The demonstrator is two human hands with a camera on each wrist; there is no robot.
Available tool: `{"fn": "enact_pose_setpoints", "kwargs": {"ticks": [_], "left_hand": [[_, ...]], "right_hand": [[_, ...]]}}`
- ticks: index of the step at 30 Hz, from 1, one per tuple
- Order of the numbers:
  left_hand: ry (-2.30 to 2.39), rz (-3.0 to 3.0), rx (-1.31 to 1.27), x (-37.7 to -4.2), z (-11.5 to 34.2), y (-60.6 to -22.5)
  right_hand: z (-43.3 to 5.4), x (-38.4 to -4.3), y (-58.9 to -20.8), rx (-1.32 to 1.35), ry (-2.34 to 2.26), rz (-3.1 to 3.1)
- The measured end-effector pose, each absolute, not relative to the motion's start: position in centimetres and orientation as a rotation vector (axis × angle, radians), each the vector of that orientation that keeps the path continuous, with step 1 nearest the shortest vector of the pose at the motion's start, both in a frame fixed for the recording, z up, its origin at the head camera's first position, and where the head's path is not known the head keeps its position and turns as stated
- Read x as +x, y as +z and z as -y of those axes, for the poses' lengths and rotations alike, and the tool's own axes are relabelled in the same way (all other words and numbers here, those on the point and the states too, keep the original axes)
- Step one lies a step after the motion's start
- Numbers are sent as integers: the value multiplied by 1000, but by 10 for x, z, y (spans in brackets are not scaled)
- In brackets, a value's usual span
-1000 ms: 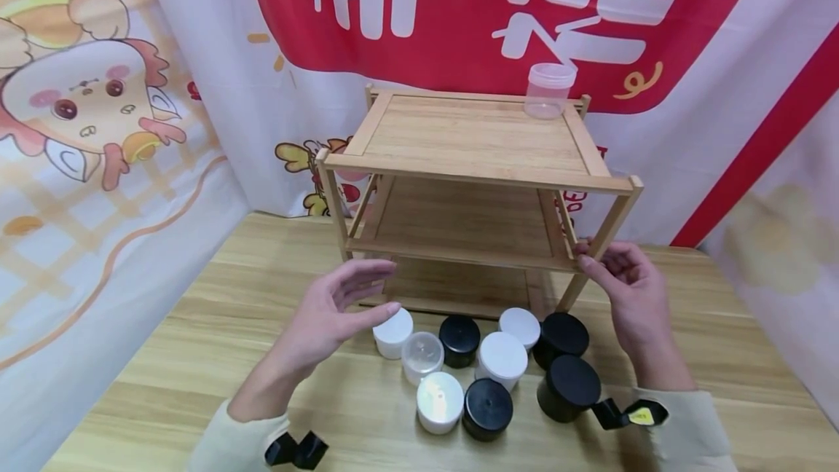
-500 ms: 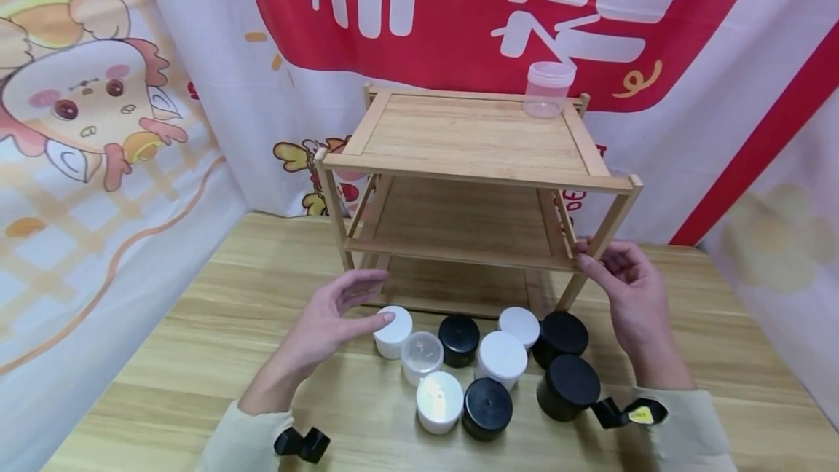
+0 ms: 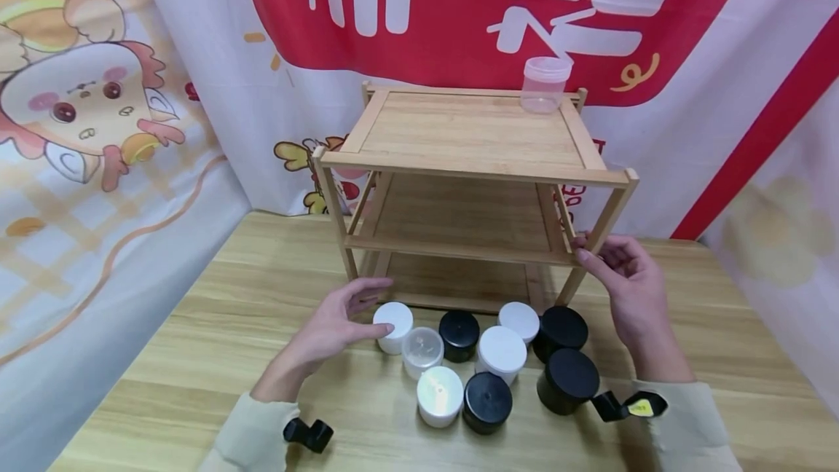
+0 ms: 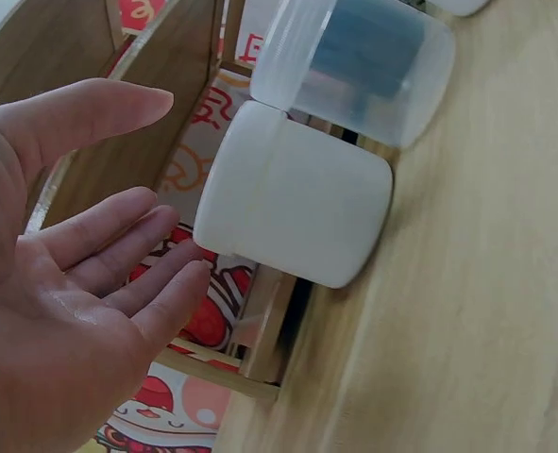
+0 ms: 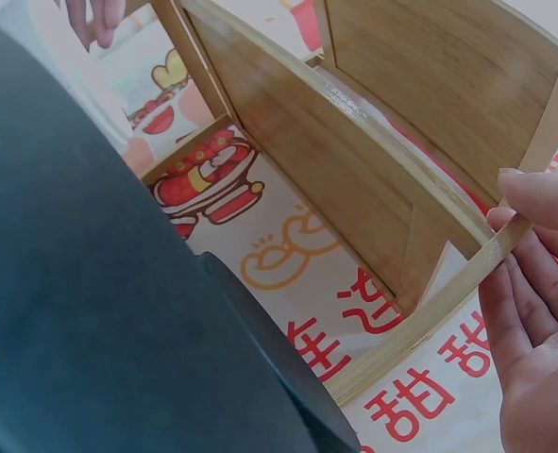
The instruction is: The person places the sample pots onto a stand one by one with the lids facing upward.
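A three-tier wooden shelf rack [image 3: 472,130] stands on the table. My right hand [image 3: 632,290] holds its front right post at the middle shelf; in the right wrist view, thumb and fingers pinch the wooden post [image 5: 430,316]. My left hand [image 3: 331,326], fingers spread, hovers beside a white lidded jar [image 3: 397,317] at the left end of the group. The left wrist view shows a gap between fingers and that white jar. To its right stand a clear jar [image 3: 422,352], a black jar [image 3: 459,335] and several more white and black ones.
On the rack's top, at the back right corner, sits a clear pinkish jar [image 3: 545,84]. Printed cloth [image 3: 197,130] hangs behind and at both sides. A black jar [image 3: 567,381] stands near my right wrist and looms large in the right wrist view.
My left hand has come down and closer to the white jar, its thumb now overlapping the jar in the head view. The right hand stays on the rack's post.
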State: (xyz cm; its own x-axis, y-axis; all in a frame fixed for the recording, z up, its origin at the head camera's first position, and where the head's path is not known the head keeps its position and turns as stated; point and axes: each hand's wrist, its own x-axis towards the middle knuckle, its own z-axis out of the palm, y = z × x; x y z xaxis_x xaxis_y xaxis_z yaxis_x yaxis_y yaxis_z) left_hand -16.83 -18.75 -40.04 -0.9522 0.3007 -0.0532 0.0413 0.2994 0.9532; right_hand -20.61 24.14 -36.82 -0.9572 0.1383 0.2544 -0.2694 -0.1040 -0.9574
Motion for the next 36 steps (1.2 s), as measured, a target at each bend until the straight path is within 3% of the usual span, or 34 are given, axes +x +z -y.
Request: {"fn": "enact_pose_setpoints", "kwargs": {"ticks": [15,24,36], "left_hand": [[1738,-2282,220,-174,188,-422],[1755,-2183,379,-175,191,-427],[1710,-2209,382,-178,193,-438]], "right_hand": [[-242,-205,-369,204,2169,1875],[-242,-204,-368,178,2168,1882],[-242,-206,-367,150,2154,1890]]}}
